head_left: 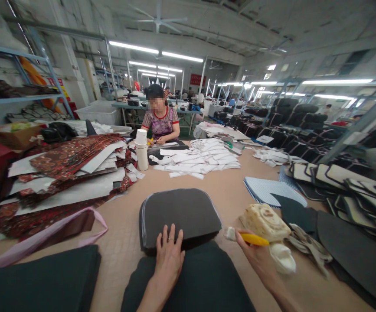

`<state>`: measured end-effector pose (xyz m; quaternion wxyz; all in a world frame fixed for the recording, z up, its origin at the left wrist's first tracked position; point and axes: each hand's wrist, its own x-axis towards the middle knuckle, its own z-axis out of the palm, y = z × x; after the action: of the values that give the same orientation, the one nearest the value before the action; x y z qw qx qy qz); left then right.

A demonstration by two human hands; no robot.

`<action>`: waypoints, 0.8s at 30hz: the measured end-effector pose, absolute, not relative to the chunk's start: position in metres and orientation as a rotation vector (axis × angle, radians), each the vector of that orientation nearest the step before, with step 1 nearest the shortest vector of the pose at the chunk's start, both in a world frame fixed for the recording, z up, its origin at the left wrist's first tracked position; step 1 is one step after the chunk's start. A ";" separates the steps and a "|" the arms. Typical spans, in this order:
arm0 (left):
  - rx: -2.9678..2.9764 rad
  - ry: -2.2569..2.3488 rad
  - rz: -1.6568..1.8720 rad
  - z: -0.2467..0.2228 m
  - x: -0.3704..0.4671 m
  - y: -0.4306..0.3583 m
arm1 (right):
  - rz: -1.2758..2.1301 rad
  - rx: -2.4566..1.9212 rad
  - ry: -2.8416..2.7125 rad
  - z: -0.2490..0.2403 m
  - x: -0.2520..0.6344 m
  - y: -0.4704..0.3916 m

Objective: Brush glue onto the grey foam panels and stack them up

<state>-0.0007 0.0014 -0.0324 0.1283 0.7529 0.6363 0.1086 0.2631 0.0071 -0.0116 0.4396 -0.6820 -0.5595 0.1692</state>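
The left hand [168, 260] rests open on stacked dark panels [181, 210] toward the surface's [119, 216] near edge; the right hand [253, 253] grips a yellow brush [254, 239] beside them, bristles off the plain-looking top panel.

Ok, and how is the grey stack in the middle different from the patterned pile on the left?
The grey stack is plain; the patterned pile is red-brown with white sheets between. The grey stack is neat, while the patterned pile is uneven, with edges sticking out. The left hand rests on the grey stack; no hand touches the patterned pile. Both lie on the brown table.
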 end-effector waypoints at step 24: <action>1.579 1.366 0.968 -0.053 -0.141 0.043 | 1.259 -1.371 -1.294 0.011 0.069 0.007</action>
<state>-0.1407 0.0425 -0.0531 0.4078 0.6264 0.5420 0.3840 0.0685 0.0070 0.0110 0.4236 -0.5478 -0.5171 0.5031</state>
